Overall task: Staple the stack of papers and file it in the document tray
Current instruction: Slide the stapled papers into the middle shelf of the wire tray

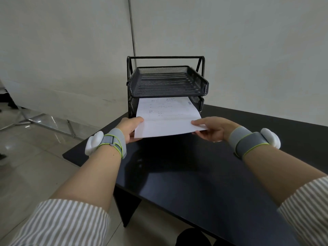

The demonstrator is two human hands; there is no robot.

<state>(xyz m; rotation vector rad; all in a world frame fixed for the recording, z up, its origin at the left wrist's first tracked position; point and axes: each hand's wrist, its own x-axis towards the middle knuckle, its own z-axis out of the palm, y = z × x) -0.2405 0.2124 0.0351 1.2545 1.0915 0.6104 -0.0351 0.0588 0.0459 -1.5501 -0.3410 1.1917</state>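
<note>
A white stack of papers [166, 119] with faint print is held level above the black table, its far end inside the lower tier of a black mesh document tray [205, 86]. My left hand [131, 127] pinches the near left corner, thumb on top. My right hand [212, 128] grips the near right corner the same way. The upper tier of the tray holds nothing. No stapler is in view.
The tray stands at the far edge of a black table [195, 174], close to a pale wall [248, 50]. Left of the table lies a tiled floor [35, 166] with a metal stand's legs [44, 121]. Both wrists carry grey straps with white devices.
</note>
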